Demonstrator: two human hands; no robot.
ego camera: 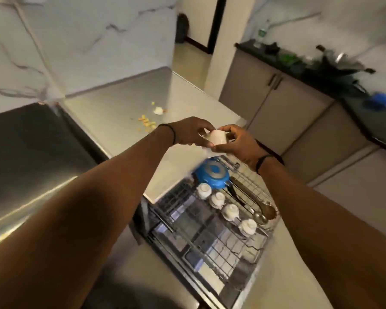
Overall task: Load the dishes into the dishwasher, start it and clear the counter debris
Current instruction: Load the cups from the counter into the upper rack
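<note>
Both hands hold one small white cup (216, 137) above the counter edge, just beyond the pulled-out dishwasher rack (212, 237). My left hand (191, 131) grips its left side from above. My right hand (236, 141) pinches its right side. In the rack stand several white cups (230, 211) upside down in a row, a blue pan (212, 173) at the far end, and tongs and spoons (259, 208) along the right side. Food scraps (147, 123) and a white crumpled bit (158, 110) lie on the steel counter (120, 101).
A steel sink drainboard (31, 152) fills the left. Grey cabinets (299, 112) run along the right under a black counter with pans and a blue item (379, 99). A doorway opens at the back.
</note>
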